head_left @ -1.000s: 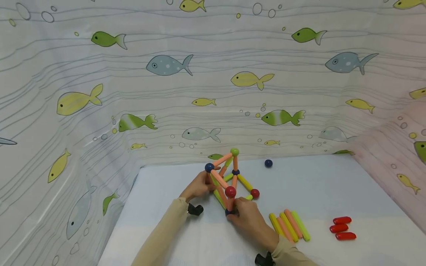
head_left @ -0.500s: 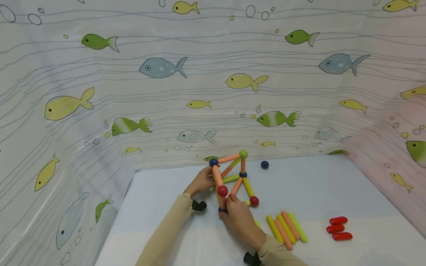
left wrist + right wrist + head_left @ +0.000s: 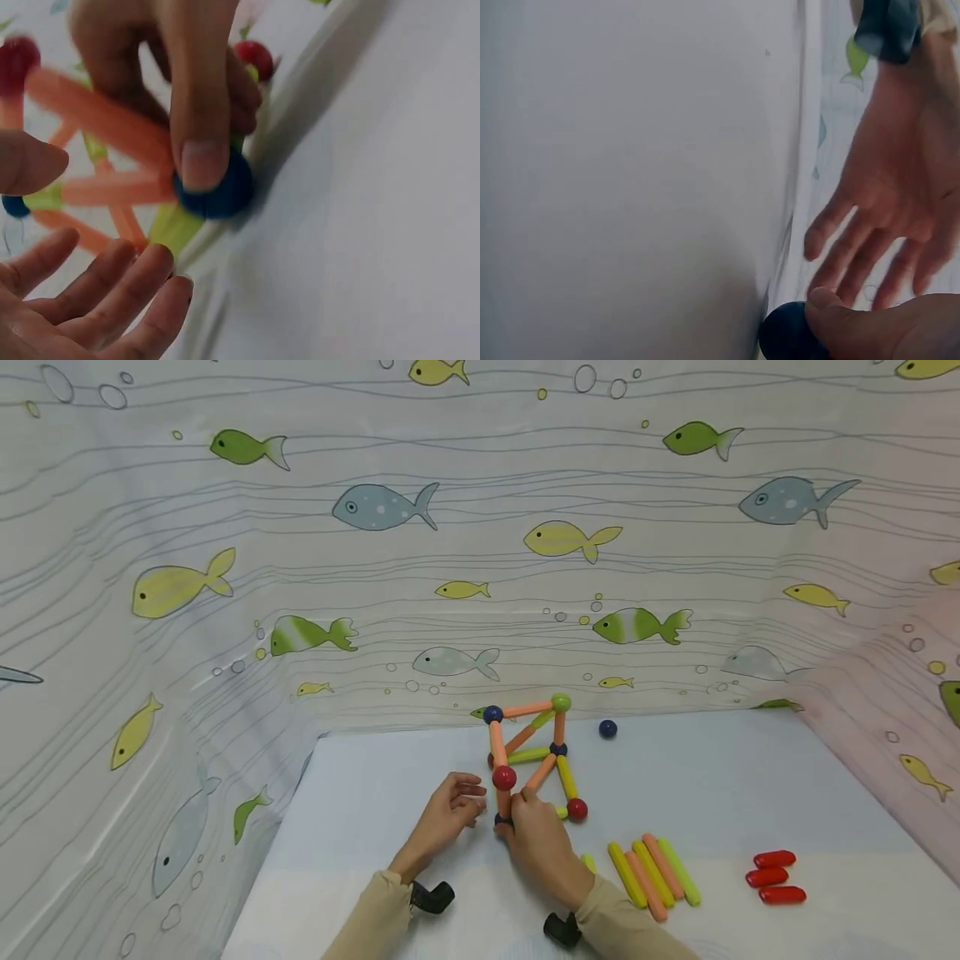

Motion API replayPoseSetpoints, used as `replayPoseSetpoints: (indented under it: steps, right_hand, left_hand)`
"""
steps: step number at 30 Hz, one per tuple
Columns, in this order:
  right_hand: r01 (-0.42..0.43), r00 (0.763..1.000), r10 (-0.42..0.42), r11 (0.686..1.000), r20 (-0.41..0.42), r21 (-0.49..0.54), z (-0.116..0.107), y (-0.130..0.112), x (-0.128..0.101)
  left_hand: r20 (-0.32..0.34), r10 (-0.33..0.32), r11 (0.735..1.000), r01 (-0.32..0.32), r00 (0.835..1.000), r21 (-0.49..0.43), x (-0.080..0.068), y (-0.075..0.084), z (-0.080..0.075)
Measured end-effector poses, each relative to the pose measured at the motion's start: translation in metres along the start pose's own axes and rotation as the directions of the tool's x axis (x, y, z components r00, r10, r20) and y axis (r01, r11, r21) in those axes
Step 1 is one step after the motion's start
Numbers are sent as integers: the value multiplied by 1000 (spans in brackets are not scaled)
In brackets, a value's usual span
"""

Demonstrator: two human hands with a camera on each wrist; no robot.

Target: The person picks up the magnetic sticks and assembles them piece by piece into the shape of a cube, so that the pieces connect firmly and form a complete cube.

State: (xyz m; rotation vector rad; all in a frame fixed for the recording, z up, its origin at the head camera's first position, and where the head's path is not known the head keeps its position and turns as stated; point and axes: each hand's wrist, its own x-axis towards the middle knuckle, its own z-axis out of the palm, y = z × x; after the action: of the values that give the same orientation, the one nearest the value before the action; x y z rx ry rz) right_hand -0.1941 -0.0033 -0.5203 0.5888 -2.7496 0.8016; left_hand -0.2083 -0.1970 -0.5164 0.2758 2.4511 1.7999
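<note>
A frame of orange, yellow and green rods joined by balls (image 3: 534, 753) stands on the white table (image 3: 720, 793). My right hand (image 3: 534, 842) pinches the dark blue ball (image 3: 501, 819) at the frame's near bottom corner; the left wrist view shows its thumb (image 3: 196, 97) pressed on that blue ball (image 3: 217, 187), and the right wrist view shows the same ball (image 3: 787, 334) under the thumb. My left hand (image 3: 447, 814) hovers just left of the frame with its fingers spread, holding nothing (image 3: 90, 300).
A loose dark blue ball (image 3: 607, 728) lies behind the frame near the fish-print curtain (image 3: 375, 568). Several spare rods (image 3: 652, 872) lie to the right of my right hand, and three red capsule pieces (image 3: 776, 877) lie further right.
My left hand let go of the frame's upper blue ball and drew back toward me, open. The frame now stands more upright, with my right hand still at its near bottom corner.
</note>
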Motion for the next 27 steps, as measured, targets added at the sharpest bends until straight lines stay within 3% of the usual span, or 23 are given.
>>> replayPoseSetpoints:
  steps: [4, 6, 9, 12, 16, 17, 20, 23, 27]
  right_hand:
    - [-19, 1000, 19, 1000, 3, 20, -1, 3, 2]
    - [-30, 999, 29, 998, 22, 47, -5, 6, 3]
    - [-38, 997, 31, 994, 72, 101, -14, 12, 0]
    - [-36, 990, 16, 988, 139, 147, -31, 24, -4]
    - [11, 968, -55, 984, 243, 179, -59, 51, -14]
    - [28, 958, -81, 981, 275, 192, -66, 60, -16]
    - [25, 908, -125, 969, 399, 245, -83, 83, -24]
    - [-10, 868, -122, 965, 481, 263, -92, 97, -31]
    - [-6, 856, -109, 975, 505, 220, -97, 100, -41]
  left_hand:
    - [-32, 105, 990, -101, 994, 99, -11, 11, 10]
    - [-70, 190, 969, -175, 979, 177, -15, 17, 15]
    - [-126, 329, 914, -281, 936, 294, -20, 24, 21]
    - [-152, 459, 834, -365, 875, 415, -24, 31, 26]
    - [-143, 569, 718, -404, 810, 566, -22, 42, 31]
    - [-140, 582, 696, -402, 801, 595, -21, 45, 33]
    - [-140, 603, 656, -388, 785, 648, -16, 51, 36]
    - [-145, 604, 649, -378, 784, 661, -13, 53, 38]
    - [-131, 604, 655, -395, 787, 644, -12, 51, 39]
